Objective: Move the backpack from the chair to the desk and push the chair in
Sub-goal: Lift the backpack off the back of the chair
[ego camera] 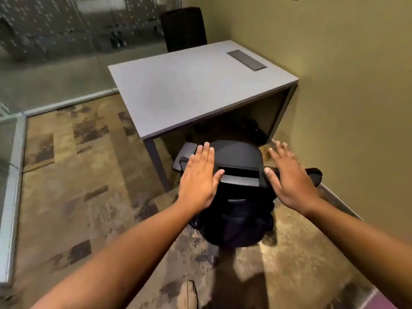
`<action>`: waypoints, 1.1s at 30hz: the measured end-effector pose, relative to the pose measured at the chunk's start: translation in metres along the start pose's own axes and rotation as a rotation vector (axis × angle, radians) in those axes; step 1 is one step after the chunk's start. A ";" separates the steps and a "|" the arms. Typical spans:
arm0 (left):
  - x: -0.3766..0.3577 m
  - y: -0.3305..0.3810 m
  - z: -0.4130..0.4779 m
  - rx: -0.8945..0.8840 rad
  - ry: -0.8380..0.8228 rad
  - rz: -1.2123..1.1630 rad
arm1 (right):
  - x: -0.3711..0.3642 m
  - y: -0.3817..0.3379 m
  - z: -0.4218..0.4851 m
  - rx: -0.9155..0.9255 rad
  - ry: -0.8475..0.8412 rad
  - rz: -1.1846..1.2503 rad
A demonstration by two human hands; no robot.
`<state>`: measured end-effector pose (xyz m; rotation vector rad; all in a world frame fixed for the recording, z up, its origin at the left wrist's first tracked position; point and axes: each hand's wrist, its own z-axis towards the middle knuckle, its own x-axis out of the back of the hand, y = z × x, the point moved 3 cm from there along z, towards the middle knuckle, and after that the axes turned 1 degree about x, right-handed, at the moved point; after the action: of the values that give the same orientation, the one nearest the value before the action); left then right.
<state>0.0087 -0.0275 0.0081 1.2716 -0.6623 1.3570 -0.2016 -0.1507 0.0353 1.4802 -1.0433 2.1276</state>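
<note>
Hands over the chair back, desk bare

Both hands are out flat, palms down, fingers straight and close together, gripping nothing. The left hand [198,177] sits over the left corner of the chair [239,172] back; the right hand [289,177] hovers over the right side, above the armrest [313,175]. Whether either palm touches, I cannot tell. The chair stands just short of the desk [191,94], its seat pointing under the near edge, so the push runs straight ahead from the fingertips. The backpack is not clearly visible: a dark bulk [236,221] below the chair back may be it, or only the chair's mesh. Neither hand is plainly nearer.
</note>
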 end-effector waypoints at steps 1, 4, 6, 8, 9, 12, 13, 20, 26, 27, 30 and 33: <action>-0.006 0.001 -0.002 0.009 -0.017 -0.002 | -0.006 0.000 -0.004 -0.005 -0.022 -0.013; -0.021 0.000 -0.008 0.025 -0.058 -0.026 | -0.023 0.003 -0.013 -0.006 -0.120 -0.043; -0.029 0.000 -0.012 0.004 -0.059 0.001 | -0.032 0.005 -0.017 -0.009 -0.170 -0.076; -0.033 -0.001 -0.014 -0.013 -0.044 0.027 | -0.035 0.009 -0.018 -0.022 -0.168 -0.131; -0.033 -0.001 -0.015 -0.013 -0.030 0.019 | -0.037 0.008 -0.019 -0.025 -0.158 -0.157; -0.038 -0.003 -0.021 -0.002 -0.005 0.015 | -0.041 0.004 -0.021 -0.035 -0.136 -0.202; -0.040 -0.004 -0.025 -0.001 0.004 0.029 | -0.042 0.002 -0.022 -0.038 -0.129 -0.213; -0.040 -0.001 -0.033 -0.010 0.073 -0.067 | -0.042 0.005 -0.024 -0.026 -0.122 -0.245; -0.026 -0.006 -0.056 0.388 0.415 -0.584 | -0.042 0.002 -0.024 -0.024 -0.117 -0.257; -0.028 -0.008 -0.060 0.522 0.425 -0.637 | -0.042 0.002 -0.025 -0.028 -0.120 -0.257; -0.042 -0.012 -0.063 0.836 0.260 -0.798 | -0.043 0.001 -0.025 -0.042 -0.117 -0.248; -0.053 -0.017 -0.054 0.890 0.131 -0.998 | -0.043 0.001 -0.023 -0.048 -0.118 -0.241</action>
<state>-0.0015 0.0088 -0.0598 1.8018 0.7262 0.8308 -0.1999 -0.1291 -0.0084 1.6350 -0.8971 1.8561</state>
